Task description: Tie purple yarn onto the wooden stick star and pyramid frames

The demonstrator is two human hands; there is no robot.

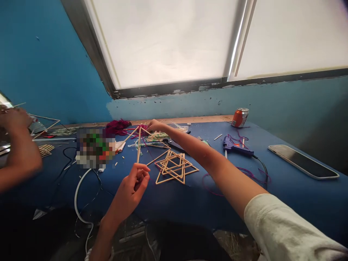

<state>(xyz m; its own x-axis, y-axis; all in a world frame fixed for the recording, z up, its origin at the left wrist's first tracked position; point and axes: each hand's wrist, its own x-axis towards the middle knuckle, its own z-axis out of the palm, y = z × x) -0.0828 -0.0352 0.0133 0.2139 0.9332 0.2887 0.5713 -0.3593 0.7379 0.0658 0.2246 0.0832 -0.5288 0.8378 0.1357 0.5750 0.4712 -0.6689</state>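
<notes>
My left hand (136, 183) is closed round the lower end of a frame of thin wooden sticks (139, 145), which rises above it. Stretched across the table, my right hand (155, 125) is beside the top joint of that frame, near a magenta yarn pile (118, 127); its fingers are bent and what they hold is too small to make out. A stick star (176, 167) with several nested outlines lies flat on the blue table (174, 203), just right of my left hand.
A blue glue gun (236, 146) with a cable, an orange can (240, 117) and a phone (303, 162) are on the right. Purple yarn (248, 174) trails near the cable. At the left, another person's hand (16, 119) is among sticks, and a white cable (77, 195) hangs over the edge.
</notes>
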